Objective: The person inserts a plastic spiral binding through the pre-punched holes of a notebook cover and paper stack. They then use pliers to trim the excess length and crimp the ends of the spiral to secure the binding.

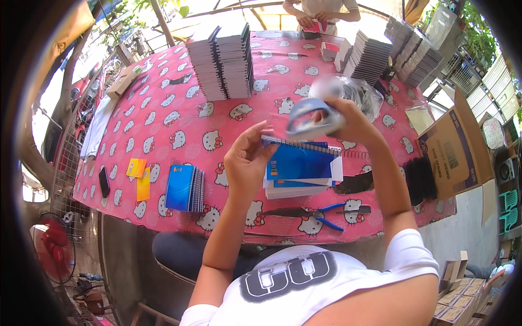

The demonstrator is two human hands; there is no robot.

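Note:
A blue-covered notebook (302,163) lies on a small stack of blue covers and white sheets (296,192) in front of me. A dark wire spiral (326,148) runs along its far edge and sticks out past the right corner. My left hand (247,151) pinches the notebook's far left corner, thumb and fingers together. Above the spiral, my right hand (348,122) grips a grey-blue tool with a loop handle (312,120), its exact kind unclear. Blue-handled pliers (329,216) rest on the table near me, jaws to the left.
Finished spiral notebooks (185,188) and yellow packets (140,176) lie left, near a phone (104,181). Tall notebook stacks (223,65) stand at the back. Black spiral wires (420,179) and a cardboard box (454,149) are right. Another person's hands (315,23) work across the table.

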